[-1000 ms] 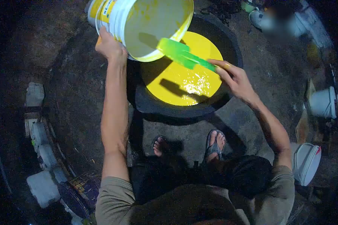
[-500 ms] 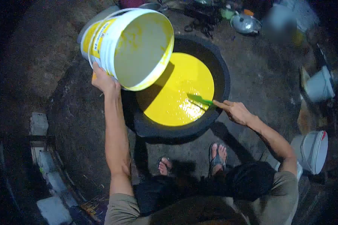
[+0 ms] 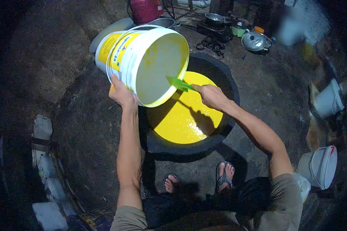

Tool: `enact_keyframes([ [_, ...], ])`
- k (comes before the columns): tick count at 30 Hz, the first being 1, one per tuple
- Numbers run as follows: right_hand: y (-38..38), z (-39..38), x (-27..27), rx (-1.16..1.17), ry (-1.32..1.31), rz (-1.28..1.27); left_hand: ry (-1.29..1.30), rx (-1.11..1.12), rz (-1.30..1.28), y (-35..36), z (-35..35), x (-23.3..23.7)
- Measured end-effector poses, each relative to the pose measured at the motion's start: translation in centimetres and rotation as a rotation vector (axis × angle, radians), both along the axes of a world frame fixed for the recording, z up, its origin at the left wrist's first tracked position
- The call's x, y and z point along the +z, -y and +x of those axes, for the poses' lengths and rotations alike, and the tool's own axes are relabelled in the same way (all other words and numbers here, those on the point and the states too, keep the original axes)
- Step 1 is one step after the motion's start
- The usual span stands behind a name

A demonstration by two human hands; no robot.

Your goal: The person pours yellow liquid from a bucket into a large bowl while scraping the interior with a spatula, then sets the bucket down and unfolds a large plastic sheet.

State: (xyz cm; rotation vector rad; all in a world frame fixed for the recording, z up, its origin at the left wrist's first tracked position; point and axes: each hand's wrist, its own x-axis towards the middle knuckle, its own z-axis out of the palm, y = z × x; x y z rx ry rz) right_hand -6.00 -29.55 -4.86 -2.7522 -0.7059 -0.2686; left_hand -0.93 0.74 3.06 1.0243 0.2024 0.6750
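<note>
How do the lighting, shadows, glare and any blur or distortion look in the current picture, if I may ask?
Head view: dim, vignetted edges; glare on the yellow liquid, with the right hand's shadow across it; the green spatula slightly soft; a smeared patch at upper right; wide-angle bending towards the borders; the label on the bucket fairly crisp.

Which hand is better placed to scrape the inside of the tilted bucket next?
Right, most likely: the right hand grips the green spatula at the mouth of the bucket, while the left hand is occupied supporting it from outside.
</note>
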Motion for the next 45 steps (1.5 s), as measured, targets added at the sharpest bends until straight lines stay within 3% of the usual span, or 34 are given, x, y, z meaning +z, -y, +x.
enact_keyframes([
  [1, -0.2, -0.4, 0.3, 0.035, -0.037, 0.026, -0.029, 0.016, 0.025, 0.0, -0.4, -0.2],
  [4, 0.3, 0.1, 2.4, -0.196, 0.167, 0.077, -0.001, -0.019, -0.008, 0.0, -0.4, -0.8],
  [8, -0.2, -1.2, 2.6, -0.005, -0.234, 0.135, 0.014, -0.004, -0.018, 0.0, -0.2, -0.5],
  [11, 0.2, -0.2, 3.2, -0.071, -0.22, 0.189, 0.023, -0.05, -0.033, -0.2, -0.3, -0.6],
  [13, 0.7, 0.8, 1.9, -0.12, 0.057, 0.221, -0.019, -0.026, -0.041, -0.1, -0.6, -0.2],
  [15, 0.4, 0.9, -0.2, -0.232, 0.036, 0.108, -0.04, -0.008, -0.044, 0.0, -0.7, -0.3],
  [17, -1.6, 0.2, -1.8, -0.256, -0.134, 0.105, -0.04, 0.0, -0.05, 0.0, -0.4, -0.5],
  [18, -2.6, 0.1, -3.8, -0.177, -0.134, 0.193, -0.035, 0.007, -0.038, -0.1, -0.2, -0.7],
  [19, -4.2, -0.6, -4.5, -0.162, -0.293, 0.262, -0.03, 0.012, -0.025, -0.1, 0.0, -1.0],
  [20, -5.9, -1.4, -5.7, -0.082, -0.311, 0.434, -0.026, 0.015, -0.012, 0.1, 0.0, -1.2],
  [21, -7.7, -2.9, -3.4, -0.076, -0.579, 0.621, -0.013, 0.013, 0.012, 0.2, 0.1, -1.3],
  [22, -9.1, -2.9, -5.1, -0.05, -0.652, 0.679, 0.001, 0.011, 0.033, 0.2, 0.0, -1.4],
  [23, -10.2, -3.9, -2.4, -0.06, -0.864, 0.802, 0.015, 0.008, 0.055, 0.2, 0.0, -1.5],
  [25, -10.2, -4.7, -0.1, -0.016, -1.243, 1.264, 0.036, -0.033, 0.038, 0.4, -0.1, -0.9],
  [27, -8.4, -5.2, 1.7, 0.023, -1.129, 1.236, 0.075, -0.058, 0.018, -0.1, 0.0, -0.9],
  [28, -6.7, -5.9, 2.7, 0.048, -0.961, 1.065, 0.106, -0.102, 0.005, -0.5, 0.2, -1.1],
  [31, -0.5, -7.7, 1.0, 0.208, -0.068, 0.612, 0.037, -0.079, -0.009, -1.4, 0.4, -1.0],
  [34, 5.4, -13.5, 3.3, -0.004, -0.2, 0.123, 0.022, -0.078, -0.027, -1.9, 0.5, -0.9],
  [37, 8.4, -16.4, -1.6, -0.001, -0.333, -0.259, -0.005, -0.074, -0.032, -1.6, 0.6, -0.1],
  [40, 8.2, -16.8, -1.5, -0.005, -0.22, -0.13, -0.076, -0.067, 0.0, -1.2, 0.2, 0.3],
  [42, 7.8, -16.7, -2.1, -0.026, -0.251, -0.209, -0.098, -0.097, 0.022, -0.8, -0.3, 0.9],
  [44, 7.7, -15.6, -2.1, -0.046, -0.346, -0.231, 0.012, -0.139, -0.015, -0.4, -0.4, 1.1],
  [45, 8.0, -13.9, -2.3, 0.002, -0.274, -0.19, 0.069, -0.15, -0.035, -0.5, -0.1, 1.2],
])
